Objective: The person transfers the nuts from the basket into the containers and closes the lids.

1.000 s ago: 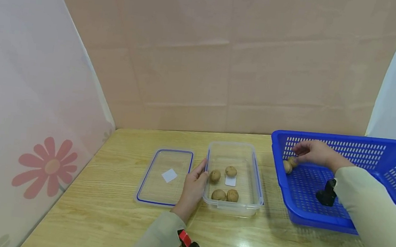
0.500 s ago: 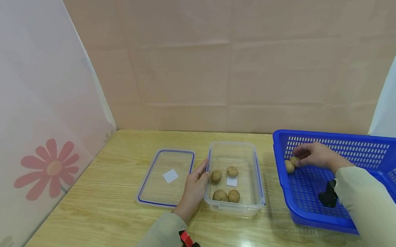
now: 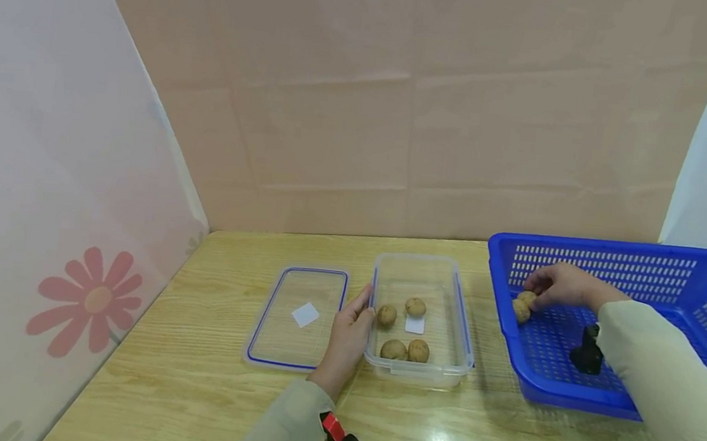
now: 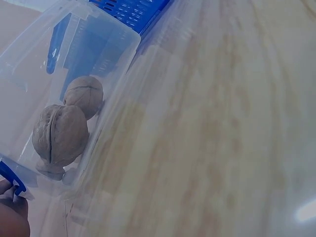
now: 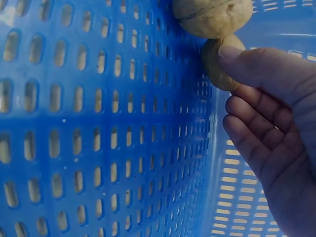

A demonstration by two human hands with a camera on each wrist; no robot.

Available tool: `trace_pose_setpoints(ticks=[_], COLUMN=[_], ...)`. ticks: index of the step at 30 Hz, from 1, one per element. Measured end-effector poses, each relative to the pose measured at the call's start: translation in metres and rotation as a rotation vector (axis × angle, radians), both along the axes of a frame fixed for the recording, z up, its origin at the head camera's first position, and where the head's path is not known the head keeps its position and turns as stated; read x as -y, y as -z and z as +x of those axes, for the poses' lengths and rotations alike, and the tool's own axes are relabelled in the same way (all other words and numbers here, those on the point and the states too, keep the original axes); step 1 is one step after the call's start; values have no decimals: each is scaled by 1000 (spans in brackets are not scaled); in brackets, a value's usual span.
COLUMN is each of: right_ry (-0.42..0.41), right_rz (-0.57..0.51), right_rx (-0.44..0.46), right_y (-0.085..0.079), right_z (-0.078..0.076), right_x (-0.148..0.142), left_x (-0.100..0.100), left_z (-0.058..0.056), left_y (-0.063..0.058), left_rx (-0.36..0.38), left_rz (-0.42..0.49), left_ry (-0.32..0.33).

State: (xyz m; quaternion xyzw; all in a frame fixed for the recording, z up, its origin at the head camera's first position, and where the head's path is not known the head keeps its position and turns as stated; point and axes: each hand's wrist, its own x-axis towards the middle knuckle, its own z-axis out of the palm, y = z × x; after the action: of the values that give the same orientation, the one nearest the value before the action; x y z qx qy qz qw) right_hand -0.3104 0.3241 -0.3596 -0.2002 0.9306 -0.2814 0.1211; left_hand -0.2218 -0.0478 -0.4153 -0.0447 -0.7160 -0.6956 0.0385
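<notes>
In the head view my right hand [image 3: 561, 284] reaches into the blue plastic basket [image 3: 509, 347]. Its thumb and fingers pinch a walnut [image 5: 217, 64] in the right wrist view, and a second walnut [image 5: 212, 15] touches it. My left hand [image 3: 349, 333] holds the left side of a clear plastic container [image 3: 428, 369], thumb at the rim. Several walnuts lie inside: one walnut [image 3: 416, 307] near a white label, another walnut [image 3: 386, 316] by the left wall, and a pair at the near end, including a walnut [image 4: 61, 136] in the left wrist view.
A clear lid [image 3: 275, 335] with a blue seal and a white square label lies flat left of the container. The wooden table [image 3: 179, 375] meets a beige cloth backdrop [image 3: 315, 100] behind, with pale printed cloth on both sides.
My right hand has lowered slightly onto the walnuts in the basket, and they have shifted a little. The left hand and the container stay in place.
</notes>
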Motion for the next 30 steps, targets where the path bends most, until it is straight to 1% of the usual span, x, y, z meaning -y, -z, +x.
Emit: trace_pose_setpoints(ticks=[2,3,9,12,15,21,25,30], right_ry=[10,36,31,31,36,63,96,154], right_rz=[15,49,162,170,157,94,47,-47], right_rx=[18,31,40,47,43,31,20,6], right_y=[0,-2,-2,-2,-3,-9,-14,-22], right_z=[2,4,6,6,7,8,9,11], right_x=[3,6,14,15,14,12,14,18], left_x=[0,0,-1,-1,-1,-1,-1,-1], left_z=[0,0,1,0,0,-1,0,0], left_y=[0,0,2,1,1,1,1,1], left_rx=[5,9,29,25,18,15,26,52], left_rz=[-7,-7,-3,-6,-15,-18,-14,-25], left_ry=[-4,-7,-20,-25,-26,-24,-26,-36])
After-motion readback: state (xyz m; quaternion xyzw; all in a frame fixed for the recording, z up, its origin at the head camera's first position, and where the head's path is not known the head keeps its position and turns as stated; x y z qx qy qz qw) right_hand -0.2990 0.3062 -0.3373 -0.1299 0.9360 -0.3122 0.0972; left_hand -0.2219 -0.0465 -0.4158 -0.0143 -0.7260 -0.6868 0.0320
